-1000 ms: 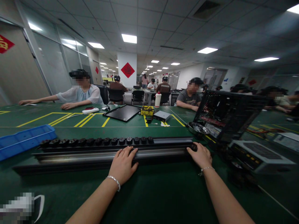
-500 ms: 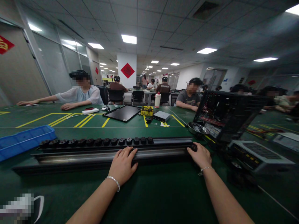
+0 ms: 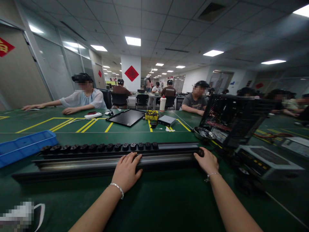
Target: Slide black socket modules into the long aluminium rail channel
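Across the green table in front of me lies a long black channel (image 3: 79, 163) with a shiny metal inside face. My left hand (image 3: 127, 170) rests on its near edge, fingers spread over the channel and thumb apart. At the channel's right end, my right hand (image 3: 208, 161) closes thumb and fingers on a small dark block (image 3: 200, 151), partly hidden by the fingers. Just behind runs a parallel black rail (image 3: 178, 146) with several black socket-like modules (image 3: 117, 147) in a row along its left and middle part.
A blue bin (image 3: 26, 145) stands at left. To the right are a metal bowl (image 3: 204, 133), an open computer case (image 3: 238, 119) and a power supply (image 3: 267, 161). A flat black panel (image 3: 125, 117) and a grey box (image 3: 167, 120) lie farther back. Two people sit across the table.
Both my hands stay in nearly the same place on the channel and block. The person at far left has drawn the outstretched hand slightly inward.
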Demonstrator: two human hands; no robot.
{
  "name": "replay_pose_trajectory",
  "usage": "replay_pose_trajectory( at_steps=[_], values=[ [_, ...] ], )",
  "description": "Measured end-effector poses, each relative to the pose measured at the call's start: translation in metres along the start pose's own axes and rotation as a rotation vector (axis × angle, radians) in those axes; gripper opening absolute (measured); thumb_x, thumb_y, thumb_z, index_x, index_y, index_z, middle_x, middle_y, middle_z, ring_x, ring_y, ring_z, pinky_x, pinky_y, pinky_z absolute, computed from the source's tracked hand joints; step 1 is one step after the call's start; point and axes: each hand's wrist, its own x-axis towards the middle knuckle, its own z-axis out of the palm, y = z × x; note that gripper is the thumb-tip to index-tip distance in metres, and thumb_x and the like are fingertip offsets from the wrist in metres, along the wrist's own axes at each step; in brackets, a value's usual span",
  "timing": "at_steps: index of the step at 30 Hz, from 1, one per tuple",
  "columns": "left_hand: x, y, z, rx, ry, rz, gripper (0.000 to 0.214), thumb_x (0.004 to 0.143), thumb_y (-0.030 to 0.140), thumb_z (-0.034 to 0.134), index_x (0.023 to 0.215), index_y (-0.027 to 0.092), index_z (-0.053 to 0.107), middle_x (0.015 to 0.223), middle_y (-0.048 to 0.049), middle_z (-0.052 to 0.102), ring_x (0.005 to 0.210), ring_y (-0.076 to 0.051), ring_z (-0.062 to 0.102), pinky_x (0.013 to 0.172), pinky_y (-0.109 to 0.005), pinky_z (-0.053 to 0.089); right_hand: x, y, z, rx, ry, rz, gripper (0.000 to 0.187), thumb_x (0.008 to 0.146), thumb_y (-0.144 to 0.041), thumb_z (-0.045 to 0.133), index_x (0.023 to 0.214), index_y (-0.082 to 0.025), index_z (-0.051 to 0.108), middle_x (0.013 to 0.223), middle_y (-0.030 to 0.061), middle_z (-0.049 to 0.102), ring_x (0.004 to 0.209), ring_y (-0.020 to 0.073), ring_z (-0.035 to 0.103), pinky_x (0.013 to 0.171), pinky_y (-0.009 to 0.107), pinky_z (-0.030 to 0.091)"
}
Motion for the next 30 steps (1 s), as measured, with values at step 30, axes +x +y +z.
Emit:
replay_pose_trajectory(
  at_steps=[30],
  values=[
    [-0.0001, -0.0009, 0.0010, -0.019, -0.004, -0.007, 0.051, 0.077, 0.034, 0.054, 0.127, 0.026, 0.045, 0.133, -0.0058, 0.047, 0.124, -0.025, 0.039, 0.104, -0.042, 0.025, 0.0019, 0.0004, -0.0025, 0.028, -0.017, 0.035, 0.049, 0.075, -0.044, 0.045, 0.121, -0.030, 0.049, 0.126, 0.0058, 0.049, 0.113, 0.0307, 0.043, 0.091, 0.045, 0.038]
  ],
)
